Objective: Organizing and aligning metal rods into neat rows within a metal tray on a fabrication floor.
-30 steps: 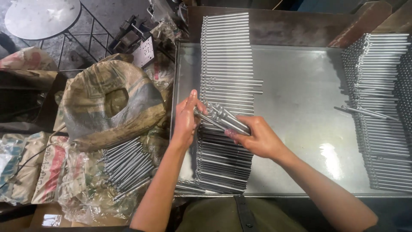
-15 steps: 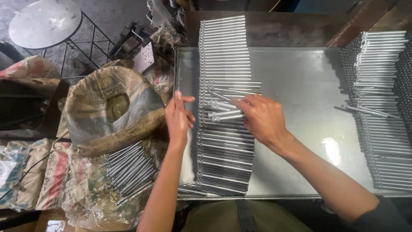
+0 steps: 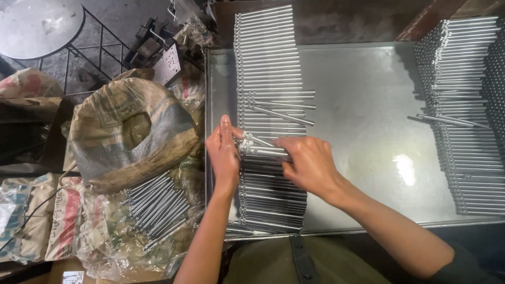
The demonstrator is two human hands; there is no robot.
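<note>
Right-hand stack of metal rods [image 3: 468, 115] cut by frame edge

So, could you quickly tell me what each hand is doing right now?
Left hand: open, flat against the rod ends.
Right hand: closed on a small bundle of rods.

A big brown sack [image 3: 131, 137] is seen left of the metal tray [image 3: 363, 89] — more shiny rods [image 3: 158, 202] are laid in clear plastic below it. A round table [image 3: 37, 26] is seen far up left.
</note>
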